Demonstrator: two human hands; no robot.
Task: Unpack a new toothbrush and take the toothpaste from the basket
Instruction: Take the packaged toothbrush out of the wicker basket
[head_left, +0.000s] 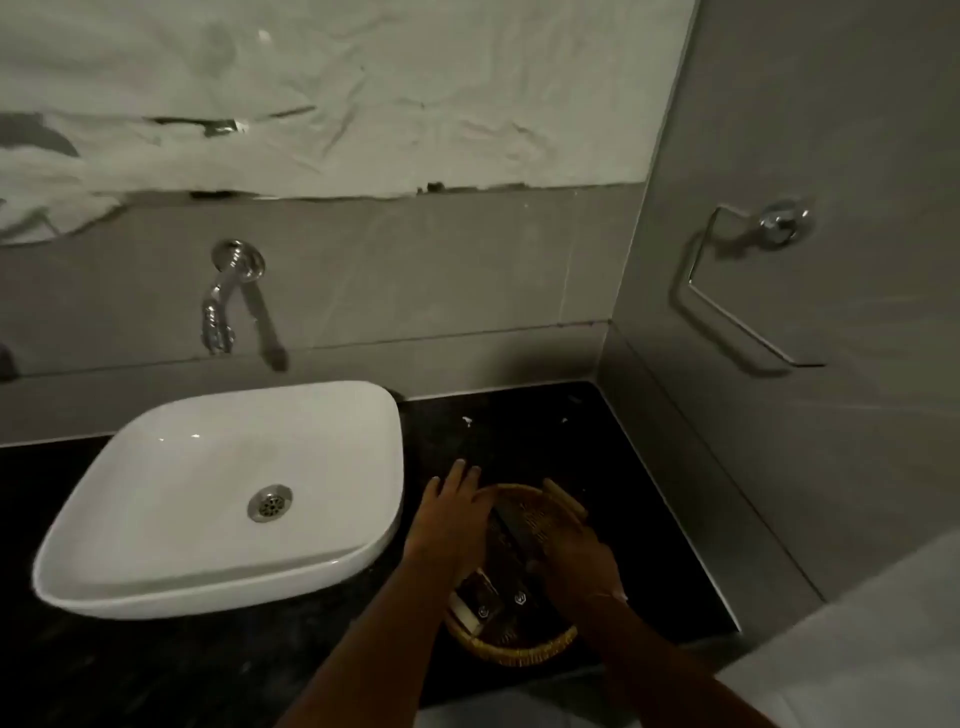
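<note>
A round wicker basket (519, 649) stands on the dark counter to the right of the sink. Several dark flat packets (511, 540) lie inside it, with a lighter small box (462, 610) at its left side. Which packet holds the toothbrush or the toothpaste I cannot tell. My left hand (452, 525) rests flat on the basket's left rim, fingers spread. My right hand (574, 564) reaches into the basket from the right, its fingers curled over one long dark packet. The fingertips are hidden, so the grip is unclear.
A white basin (156, 519) sits left of the basket, under a chrome wall tap (223, 306). The black counter (519, 431) ends at a tiled wall on the right, which carries a chrome towel ring (727, 291). The room is dim.
</note>
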